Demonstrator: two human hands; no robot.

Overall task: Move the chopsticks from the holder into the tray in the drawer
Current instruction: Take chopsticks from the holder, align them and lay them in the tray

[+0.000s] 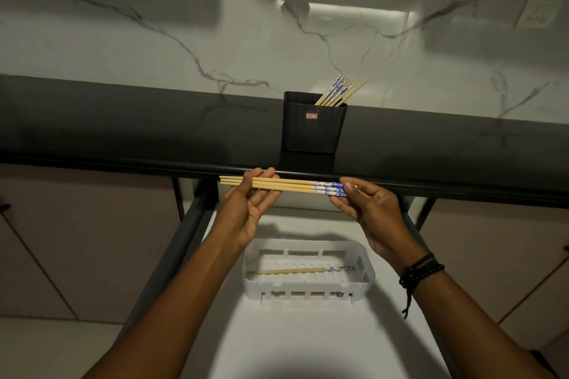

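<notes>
While your left grip point(251, 197) pinches the plain wooden ends of a small bundle of chopsticks point(286, 186) and your right grip point(372, 212) pinches the blue-patterned ends, the bundle lies level between them, just in front of the dark surface point(123, 123) and above the open drawer point(277, 338). Both grips are closed on the sticks, fingers and thumb curled about them, and that 2-ended hold looks meant to square the sticks up so that they go down side by side rather than scatter. Below, well apart from your hands, the white slotted tray point(368, 261) sits on the drawer floor with at least 1 chopstick point(295, 271) already lying along its length, patterned end to the right. Your bundle is turned the same way, so it should drop in parallel. Behind, the black holder point(311, 129) stands on the surface with more chopsticks point(337, 91) leaning toward its right corner, so I judge the job partly done. Lower the bundle level — the tray's walls are low, and a tilted stick could catch the rim.
</notes>
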